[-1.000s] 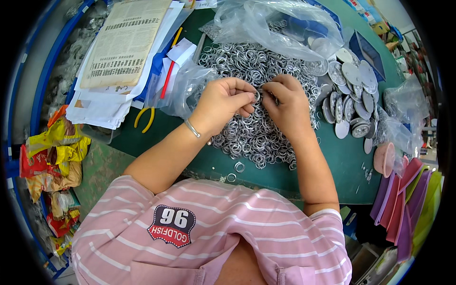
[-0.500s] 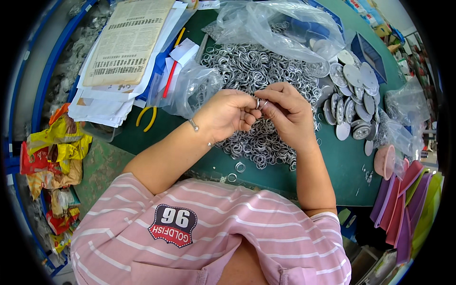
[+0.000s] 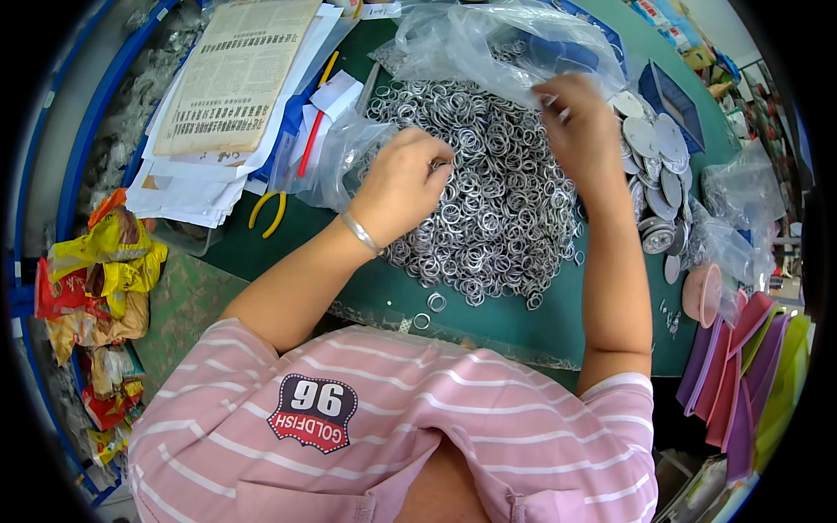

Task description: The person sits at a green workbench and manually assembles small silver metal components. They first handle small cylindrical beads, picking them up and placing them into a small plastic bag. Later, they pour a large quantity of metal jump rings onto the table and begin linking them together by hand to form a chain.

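A large heap of silver metal rings [image 3: 488, 209] covers the middle of the green table. Over its left side is my left hand [image 3: 403, 185], with thumb and forefinger pinched together. A small dark bit shows at their tips, too hidden to name. My right hand [image 3: 582, 131] is raised at the heap's far right, its fingers curled and smeared by motion, beside a clear plastic bag [image 3: 488, 52]. Whether it holds anything cannot be seen. Two loose rings [image 3: 436, 302] lie near the front edge of the table.
Round grey metal discs [image 3: 658, 166] are piled right of the rings, near a blue tray [image 3: 671, 100]. Papers [image 3: 218, 87], a red pen [image 3: 310, 144] and yellow-handled pliers [image 3: 268, 213] lie at left. A pink bowl [image 3: 702, 292] and coloured straps [image 3: 737, 375] are at right.
My hands were together over the heap, handling a small ring between their fingertips. They have parted: the right has moved away and to the right, the left slightly left with its back turned up.
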Demonstrator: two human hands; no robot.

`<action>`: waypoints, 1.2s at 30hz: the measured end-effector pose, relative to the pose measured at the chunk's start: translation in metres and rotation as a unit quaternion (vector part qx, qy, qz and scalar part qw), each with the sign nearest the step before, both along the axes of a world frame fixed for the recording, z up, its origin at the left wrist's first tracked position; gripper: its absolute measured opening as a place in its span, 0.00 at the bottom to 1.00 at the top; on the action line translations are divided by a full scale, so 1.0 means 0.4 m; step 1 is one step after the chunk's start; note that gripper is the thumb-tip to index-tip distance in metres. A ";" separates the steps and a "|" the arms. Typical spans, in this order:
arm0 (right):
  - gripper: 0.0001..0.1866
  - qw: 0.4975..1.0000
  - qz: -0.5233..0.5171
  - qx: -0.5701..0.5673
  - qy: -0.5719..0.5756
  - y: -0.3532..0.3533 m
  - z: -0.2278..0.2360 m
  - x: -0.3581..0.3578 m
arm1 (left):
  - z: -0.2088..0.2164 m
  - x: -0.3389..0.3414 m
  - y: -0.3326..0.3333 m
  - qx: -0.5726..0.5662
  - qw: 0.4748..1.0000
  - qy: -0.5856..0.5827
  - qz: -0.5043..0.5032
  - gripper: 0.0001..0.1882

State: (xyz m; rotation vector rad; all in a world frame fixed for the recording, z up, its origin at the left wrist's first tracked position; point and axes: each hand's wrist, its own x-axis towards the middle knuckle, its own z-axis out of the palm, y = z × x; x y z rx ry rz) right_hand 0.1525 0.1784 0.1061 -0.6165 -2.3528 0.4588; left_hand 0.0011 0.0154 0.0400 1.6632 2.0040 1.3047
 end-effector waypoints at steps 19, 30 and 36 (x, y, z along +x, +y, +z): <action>0.09 0.722 0.038 -0.662 0.197 -0.154 -0.112 0.073 | 0.024 0.029 0.009 -0.093 0.834 -0.540 -0.072 0.07; 0.14 0.977 0.106 -0.179 0.050 -0.211 -0.081 0.045 | 0.020 0.016 -0.007 -0.160 0.666 -0.715 -0.141 0.06; 0.12 0.978 -0.049 0.151 0.139 -0.056 -0.019 -0.010 | 0.035 0.004 0.007 -0.069 0.860 -0.504 -0.038 0.06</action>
